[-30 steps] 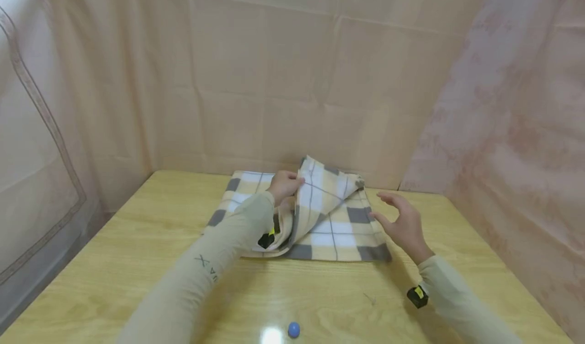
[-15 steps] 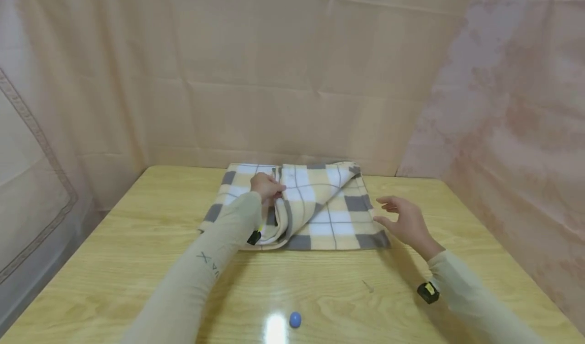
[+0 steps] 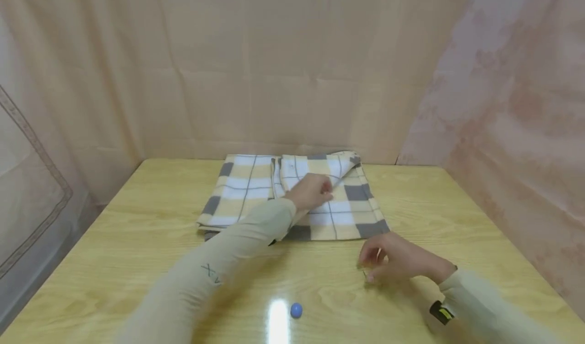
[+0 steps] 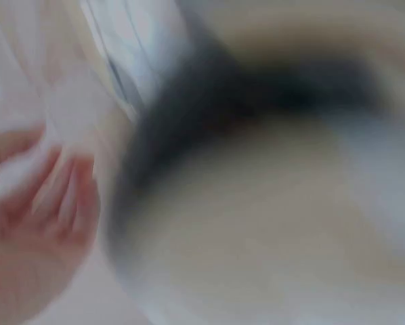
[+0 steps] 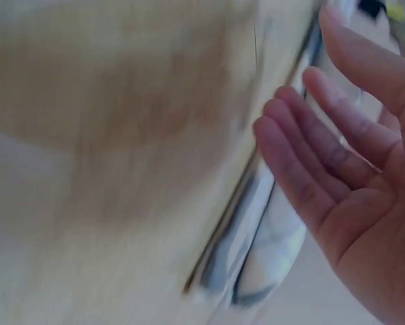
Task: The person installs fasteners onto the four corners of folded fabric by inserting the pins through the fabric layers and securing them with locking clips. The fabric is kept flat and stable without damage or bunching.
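A plaid blanket (image 3: 242, 191) in cream, white and grey lies folded at the back of the table, one upper flap turned diagonally. Over its middle hovers my left hand (image 3: 311, 190), fingers loosely curled around nothing. In the left wrist view the fingers of that hand (image 4: 47, 210) are relaxed and bare, with blurred cloth (image 4: 257, 223) filling the right side. My right hand (image 3: 393, 256) hangs in front of the blanket's near right corner, holding nothing. The right wrist view has its fingers (image 5: 304, 156) loosely bent beside the blanket's edge (image 5: 277, 250).
A small blue ball (image 3: 296, 310) sits on the wooden table (image 3: 137, 262) near the front. Beige cloth (image 3: 274, 69) hangs directly behind the table, and patterned pink cloth (image 3: 516, 130) is on the right.
My left hand laid the blanket's flap down to the left, let go of it and swung right. My right hand moved down and toward me, away from the blanket's right edge.
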Demonstrator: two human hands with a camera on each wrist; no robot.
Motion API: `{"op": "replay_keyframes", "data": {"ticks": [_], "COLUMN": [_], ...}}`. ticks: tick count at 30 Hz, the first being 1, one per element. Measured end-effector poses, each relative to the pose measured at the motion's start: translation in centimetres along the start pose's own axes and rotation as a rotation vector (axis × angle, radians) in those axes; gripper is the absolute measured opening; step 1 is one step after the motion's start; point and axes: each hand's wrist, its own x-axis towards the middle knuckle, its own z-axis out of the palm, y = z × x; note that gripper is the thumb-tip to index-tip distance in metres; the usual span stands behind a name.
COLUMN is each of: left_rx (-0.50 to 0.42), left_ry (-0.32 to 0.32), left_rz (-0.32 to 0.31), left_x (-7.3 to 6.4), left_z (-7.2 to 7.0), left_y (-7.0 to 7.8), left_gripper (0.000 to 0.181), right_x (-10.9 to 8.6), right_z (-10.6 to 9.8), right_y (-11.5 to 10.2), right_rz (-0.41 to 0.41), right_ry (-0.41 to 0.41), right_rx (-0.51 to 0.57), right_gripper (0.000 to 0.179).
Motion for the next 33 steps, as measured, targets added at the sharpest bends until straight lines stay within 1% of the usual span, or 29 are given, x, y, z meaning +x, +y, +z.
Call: {"op": "replay_keyframes", "data": {"ticks": [1, 2, 3, 4, 6, 8, 10, 12, 14, 17, 19, 21, 22, 26, 28, 29, 31, 33], "left_rx": [0.047, 0.089, 0.141, 0.203, 0.320, 0.420, 0.520, 0.599, 0.663, 0.757, 0.793, 0.806, 0.794, 0.744, 0.698, 0.663, 0.554, 0.386], "left_ry": [-0.083, -0.154, -0.210, -0.242, -0.283, -0.275, -0.251, -0.235, -0.228, -0.241, -0.250, -0.247, -0.235, -0.166, -0.129, -0.118, -0.099, -0.071], "left_rz": [0.062, 0.111, 0.155, 0.195, 0.223, 0.237, 0.256, 0.266, 0.265, 0.250, 0.241, 0.248, 0.254, 0.290, 0.289, 0.277, 0.233, 0.168], "left_x": [0.1, 0.3, 0.4, 0.5, 0.6, 0.6, 0.5, 0.1, -0.2, -0.5, -0.4, -0.1, 0.1, 1.4, 2.0, 2.2, 2.7, 3.0], "left_z": [0.6, 1.3, 2.0, 2.9, 4.3, 6.0, 7.4, 8.4, 9.1, 9.4, 9.4, 9.2, 9.1, 9.0, 9.0, 9.0, 8.7, 7.9], "left_y": [0.9, 1.8, 2.7, 3.4, 4.8, 5.7, 6.3, 6.8, 7.2, 7.6, 7.7, 7.6, 7.5, 7.0, 6.8, 6.8, 6.8, 6.6], "left_gripper": [0.021, 0.021, 0.024, 0.025, 0.025, 0.021, 0.014, 0.010, 0.012, 0.019, 0.023, 0.027, 0.028, 0.026, 0.024, 0.022, 0.024, 0.026], "right_x": [0.1, 0.1, 0.2, 0.2, 0.2, 0.2, 0.0, -0.2, -0.3, -0.5, -0.5, -0.7, -0.7, -0.9, -0.9, -0.8, -0.6, -0.2], "right_z": [0.4, 0.8, 1.1, 1.5, 1.7, 1.9, 2.0, 2.2, 2.3, 2.2, 2.0, 1.6, 1.5, 1.0, 0.8, 0.7, 0.5, -0.1], "right_y": [-0.5, -0.9, -1.3, -1.6, -1.9, -1.9, -1.9, -1.8, -1.8, -1.9, -1.8, -1.7, -1.7, -1.4, -1.4, -1.4, -1.5, -1.8], "right_rz": [-0.004, -0.010, -0.017, -0.017, -0.017, -0.024, -0.026, -0.043, -0.050, -0.013, 0.016, 0.013, -0.006, -0.112, -0.138, -0.142, -0.121, -0.076], "right_ry": [-0.020, -0.035, -0.042, -0.048, -0.055, -0.050, -0.036, -0.010, 0.010, 0.035, 0.050, 0.071, 0.084, 0.125, 0.143, 0.155, 0.178, 0.204], "right_rx": [-0.001, -0.011, -0.025, -0.040, -0.069, -0.093, -0.086, -0.083, -0.068, -0.047, -0.049, -0.071, -0.088, -0.140, -0.161, -0.176, -0.205, -0.233], "right_gripper": [0.025, 0.025, 0.024, 0.021, 0.018, 0.021, 0.026, 0.029, 0.031, 0.029, 0.028, 0.028, 0.029, 0.031, 0.030, 0.030, 0.029, 0.027]}}
